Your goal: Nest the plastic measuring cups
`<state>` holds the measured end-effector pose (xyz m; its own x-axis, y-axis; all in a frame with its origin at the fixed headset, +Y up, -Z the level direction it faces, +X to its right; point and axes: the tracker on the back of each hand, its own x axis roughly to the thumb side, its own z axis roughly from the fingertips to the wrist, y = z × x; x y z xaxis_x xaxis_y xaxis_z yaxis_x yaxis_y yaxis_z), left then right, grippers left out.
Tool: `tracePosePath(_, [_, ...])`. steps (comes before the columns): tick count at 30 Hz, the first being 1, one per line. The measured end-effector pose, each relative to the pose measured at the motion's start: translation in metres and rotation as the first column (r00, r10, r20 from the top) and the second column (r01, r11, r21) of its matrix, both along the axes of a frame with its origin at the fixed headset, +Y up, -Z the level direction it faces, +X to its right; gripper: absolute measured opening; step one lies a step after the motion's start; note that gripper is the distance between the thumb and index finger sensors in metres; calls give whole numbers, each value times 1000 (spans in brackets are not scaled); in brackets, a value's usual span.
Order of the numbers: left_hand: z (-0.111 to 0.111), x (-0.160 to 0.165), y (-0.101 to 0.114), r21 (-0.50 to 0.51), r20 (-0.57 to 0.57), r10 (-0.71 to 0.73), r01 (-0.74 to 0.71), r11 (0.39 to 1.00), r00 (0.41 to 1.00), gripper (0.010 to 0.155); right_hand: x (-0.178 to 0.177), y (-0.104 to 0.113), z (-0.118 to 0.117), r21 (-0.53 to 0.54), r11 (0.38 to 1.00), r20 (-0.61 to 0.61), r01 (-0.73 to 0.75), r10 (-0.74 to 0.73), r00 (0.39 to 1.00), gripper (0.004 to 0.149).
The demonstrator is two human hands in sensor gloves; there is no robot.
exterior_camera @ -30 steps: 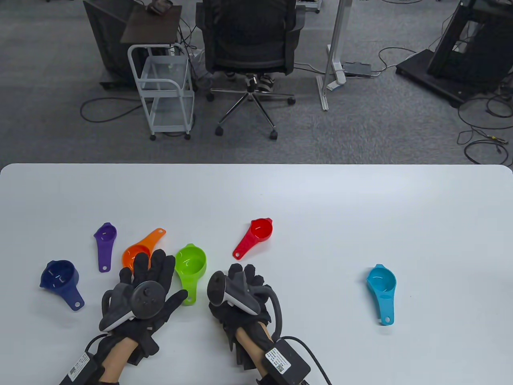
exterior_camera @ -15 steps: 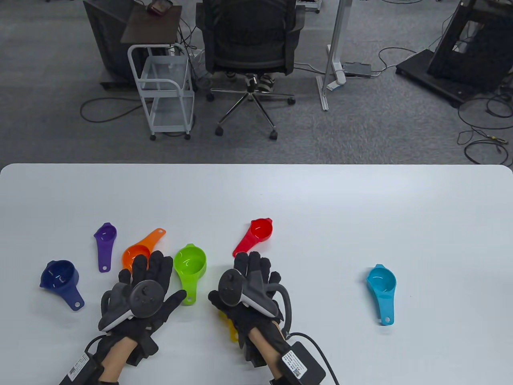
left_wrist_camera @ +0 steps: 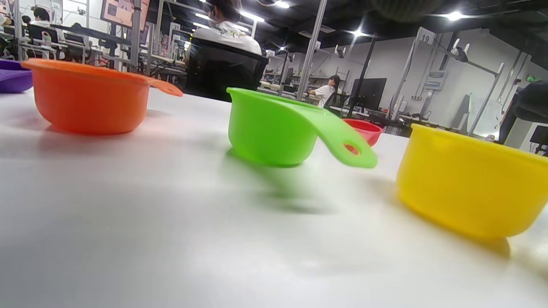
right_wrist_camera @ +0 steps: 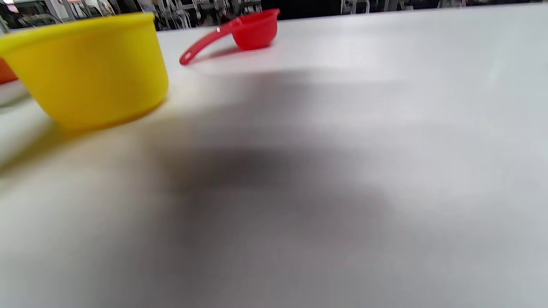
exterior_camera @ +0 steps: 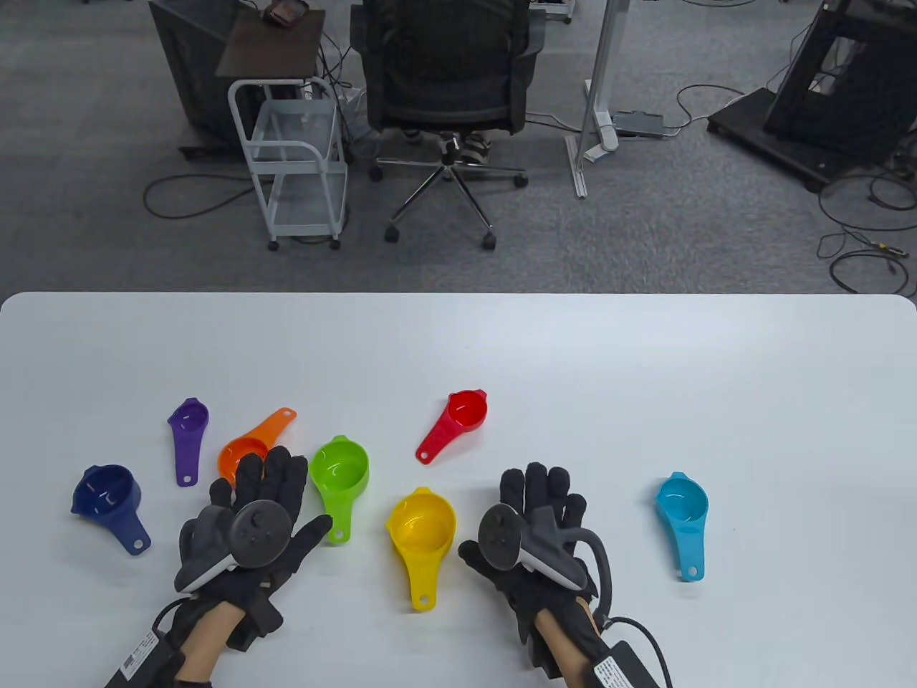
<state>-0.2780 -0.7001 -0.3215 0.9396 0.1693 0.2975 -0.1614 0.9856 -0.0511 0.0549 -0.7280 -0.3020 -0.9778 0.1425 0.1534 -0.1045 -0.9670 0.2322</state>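
Seven plastic measuring cups lie apart on the white table (exterior_camera: pixel 501 344): navy (exterior_camera: pixel 107 498), purple (exterior_camera: pixel 188 426), orange (exterior_camera: pixel 247 448), green (exterior_camera: pixel 339 473), yellow (exterior_camera: pixel 422 532), red (exterior_camera: pixel 458 419) and light blue (exterior_camera: pixel 683 512). My left hand (exterior_camera: pixel 269 476) lies flat with spread fingers, empty, just below the orange cup and left of the green one. My right hand (exterior_camera: pixel 541 494) lies flat and empty between the yellow and light blue cups. The left wrist view shows the orange (left_wrist_camera: pixel 92 100), green (left_wrist_camera: pixel 274 128) and yellow (left_wrist_camera: pixel 471 179) cups. The right wrist view shows the yellow (right_wrist_camera: pixel 90 68) and red (right_wrist_camera: pixel 252 32) cups.
Beyond the table's far edge stand an office chair (exterior_camera: pixel 448 86), a white wire cart (exterior_camera: pixel 294 158) and cables on grey carpet.
My right hand has moved right, off the yellow cup it covered, leaving that cup standing in the open. My left hand has barely moved.
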Motion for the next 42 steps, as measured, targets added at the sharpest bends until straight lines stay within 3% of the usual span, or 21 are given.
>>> tracePosePath(4, [2, 14, 26, 133, -30, 16, -12, 991, 999, 85, -3, 17, 11, 102, 995, -33, 9, -5, 999, 104])
tracePosePath(5, [-1, 20, 30, 125, -36, 25, -20, 992, 999, 84, -3, 18, 11, 112, 994, -35, 1, 3, 999, 104])
tracePosePath(10, [-41, 58, 28, -102, -28, -62, 59, 993, 998, 80, -3, 14, 10, 83, 996, -28, -37, 39, 999, 104])
tracePosePath(13, [-65, 72, 12, -221, -30, -87, 78, 972, 996, 77, 3, 12, 9, 53, 998, -8, -19, 20, 1000, 104])
tracePosePath(18, [-83, 78, -19, -363, -54, -129, 100, 926, 990, 76, 7, 12, 7, 47, 999, 4, -18, 18, 1000, 104])
tracePosePath(22, [-86, 77, -27, -341, -44, -184, 158, 927, 982, 72, 7, 9, 5, 23, 1000, 5, -20, 20, 1000, 104])
tracePosePath(29, [-86, 76, -34, -353, -57, -85, 59, 934, 995, 64, 6, 4, 4, -22, 1000, 2, -18, 18, 1000, 103])
tracePosePath(39, [-87, 74, -37, -328, -66, -127, 99, 940, 990, 70, 6, 4, 4, -47, 999, 6, -19, 19, 1000, 103])
tracePosePath(42, [-87, 77, -36, -273, -43, -141, 124, 954, 989, 68, 6, 3, 4, -58, 998, 7, -18, 19, 1000, 103])
